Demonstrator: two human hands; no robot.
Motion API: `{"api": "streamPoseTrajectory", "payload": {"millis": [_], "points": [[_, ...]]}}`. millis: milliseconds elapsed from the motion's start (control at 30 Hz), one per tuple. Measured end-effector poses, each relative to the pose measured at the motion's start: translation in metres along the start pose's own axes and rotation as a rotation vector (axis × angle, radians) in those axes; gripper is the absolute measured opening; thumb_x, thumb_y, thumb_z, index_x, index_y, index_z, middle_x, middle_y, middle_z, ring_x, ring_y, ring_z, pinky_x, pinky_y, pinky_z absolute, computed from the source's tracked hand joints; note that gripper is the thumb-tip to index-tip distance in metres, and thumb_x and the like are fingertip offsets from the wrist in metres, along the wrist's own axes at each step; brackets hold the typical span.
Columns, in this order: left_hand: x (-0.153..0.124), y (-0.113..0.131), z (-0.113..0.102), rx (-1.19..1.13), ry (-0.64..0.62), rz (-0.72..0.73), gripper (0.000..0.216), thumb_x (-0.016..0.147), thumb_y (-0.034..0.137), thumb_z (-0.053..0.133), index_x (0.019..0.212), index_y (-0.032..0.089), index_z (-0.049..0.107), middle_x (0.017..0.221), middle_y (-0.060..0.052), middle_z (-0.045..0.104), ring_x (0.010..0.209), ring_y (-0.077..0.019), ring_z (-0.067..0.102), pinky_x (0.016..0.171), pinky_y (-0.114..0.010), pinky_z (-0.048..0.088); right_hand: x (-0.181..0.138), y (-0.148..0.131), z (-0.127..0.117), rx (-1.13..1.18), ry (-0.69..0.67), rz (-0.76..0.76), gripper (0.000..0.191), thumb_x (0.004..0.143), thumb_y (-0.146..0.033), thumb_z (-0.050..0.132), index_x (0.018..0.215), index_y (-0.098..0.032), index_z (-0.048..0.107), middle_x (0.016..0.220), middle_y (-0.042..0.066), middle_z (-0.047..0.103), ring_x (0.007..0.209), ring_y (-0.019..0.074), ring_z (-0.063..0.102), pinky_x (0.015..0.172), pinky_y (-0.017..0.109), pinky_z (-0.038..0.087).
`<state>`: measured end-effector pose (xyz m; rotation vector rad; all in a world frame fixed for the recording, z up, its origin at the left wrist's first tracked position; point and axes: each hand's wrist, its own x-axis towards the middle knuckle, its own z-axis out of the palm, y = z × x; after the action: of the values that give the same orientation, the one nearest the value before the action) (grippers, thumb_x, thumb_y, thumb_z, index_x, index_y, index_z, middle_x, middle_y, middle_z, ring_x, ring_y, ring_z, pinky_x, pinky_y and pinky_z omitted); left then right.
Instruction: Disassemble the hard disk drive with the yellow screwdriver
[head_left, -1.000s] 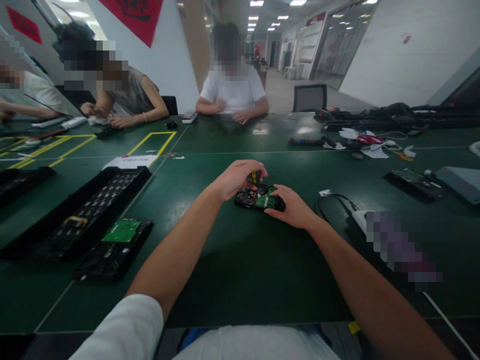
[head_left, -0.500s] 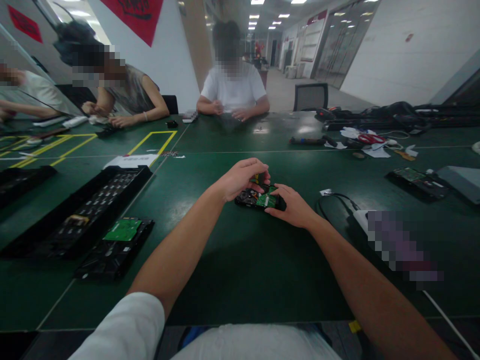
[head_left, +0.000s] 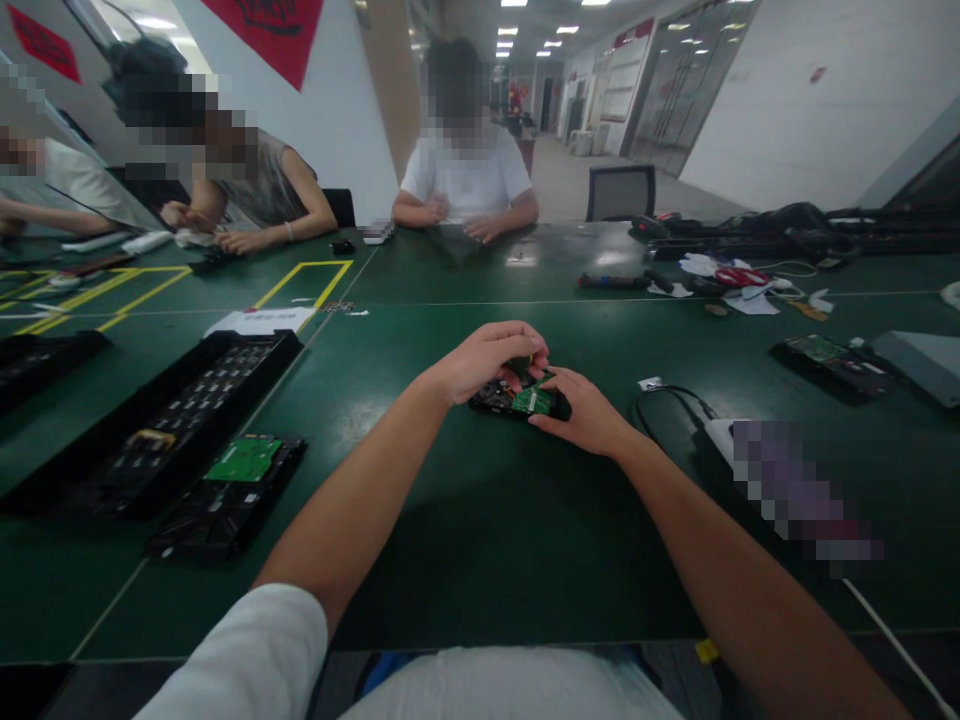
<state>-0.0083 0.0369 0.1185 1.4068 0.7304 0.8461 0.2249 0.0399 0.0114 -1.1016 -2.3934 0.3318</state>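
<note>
Fingers of the left hand [head_left: 495, 362] have shifted slightly rightward along the drive unit [head_left: 525, 400] since a second ago, bringing them closer to the right hand [head_left: 589, 412], which has stayed about where it was. Bent and drawn together, the left fingers pinch a small yellow-marked item [head_left: 533, 358] over the drive unit; the hand hides most of it, so its shape and whether its lower end touches the unit cannot be told. On the right hand, the fingers are parted from the thumb and grasp the unit's right end, fingers on the upper side and thumb near the lower edge.

The drive unit lies flat on the green surface [head_left: 480, 540], in front of the person, its green circuit board facing up between the hands. To the left, well apart, a second drive [head_left: 225, 505] rests board-up beside a long black tray [head_left: 280, 352]. Right of the right hand lies a black cable [head_left: 677, 392], and farther right a third drive [head_left: 829, 365] sits near a grey box [head_left: 924, 362].
</note>
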Motion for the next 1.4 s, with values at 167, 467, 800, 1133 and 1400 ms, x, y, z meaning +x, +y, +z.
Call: {"api": "streamPoseTrajectory", "payload": {"millis": [167, 467, 800, 1133, 1400], "points": [[0.002, -0.002, -0.003, -0.014, 0.081, 0.001, 0.023, 0.089, 0.038, 0.066, 0.085, 0.016, 0.062, 0.092, -0.008, 0.067, 0.083, -0.0171, 0.067, 0.062, -0.026, 0.056, -0.001, -0.001, -0.001, 0.004, -0.007, 0.019, 0.045, 0.088, -0.055, 0.073, 0.120, -0.024, 0.065, 0.145, 0.014, 0.058, 0.144, 0.0347, 0.046, 0.117, 0.058, 0.039], [0.001, 0.001, -0.009, 0.083, 0.162, 0.031, 0.030, 0.088, 0.044, 0.068, 0.093, 0.014, 0.074, 0.105, -0.011, 0.067, 0.093, -0.0178, 0.062, 0.063, -0.024, 0.056, -0.001, -0.001, -0.002, 0.023, 0.001, 0.032, 0.047, 0.087, -0.056, 0.075, 0.120, -0.024, 0.064, 0.148, 0.015, 0.055, 0.144, 0.0355, 0.046, 0.116, 0.060, 0.039], [0.000, -0.001, -0.002, -0.070, 0.027, -0.022, 0.028, 0.088, 0.041, 0.068, 0.097, 0.016, 0.063, 0.087, -0.009, 0.070, 0.081, -0.0191, 0.068, 0.063, -0.029, 0.058, 0.000, -0.002, -0.001, 0.021, 0.005, 0.007, 0.043, 0.089, -0.054, 0.073, 0.120, -0.025, 0.064, 0.142, 0.013, 0.060, 0.144, 0.0339, 0.047, 0.117, 0.057, 0.038], [0.003, -0.001, -0.008, 0.205, 0.172, 0.055, 0.031, 0.088, 0.047, 0.065, 0.086, 0.017, 0.072, 0.096, -0.007, 0.066, 0.087, -0.0161, 0.061, 0.059, -0.021, 0.049, -0.001, -0.001, -0.001, 0.015, 0.010, 0.023, 0.047, 0.087, -0.056, 0.074, 0.120, -0.024, 0.064, 0.147, 0.016, 0.055, 0.144, 0.0347, 0.047, 0.116, 0.058, 0.040], [0.002, -0.004, -0.003, 0.026, 0.034, -0.016, 0.030, 0.089, 0.042, 0.064, 0.094, 0.014, 0.070, 0.089, -0.011, 0.071, 0.078, -0.0174, 0.067, 0.059, -0.025, 0.053, 0.000, -0.001, -0.001, 0.018, 0.000, 0.009, 0.043, 0.088, -0.054, 0.074, 0.120, -0.027, 0.064, 0.144, 0.012, 0.059, 0.145, 0.0348, 0.045, 0.116, 0.061, 0.038]]}}
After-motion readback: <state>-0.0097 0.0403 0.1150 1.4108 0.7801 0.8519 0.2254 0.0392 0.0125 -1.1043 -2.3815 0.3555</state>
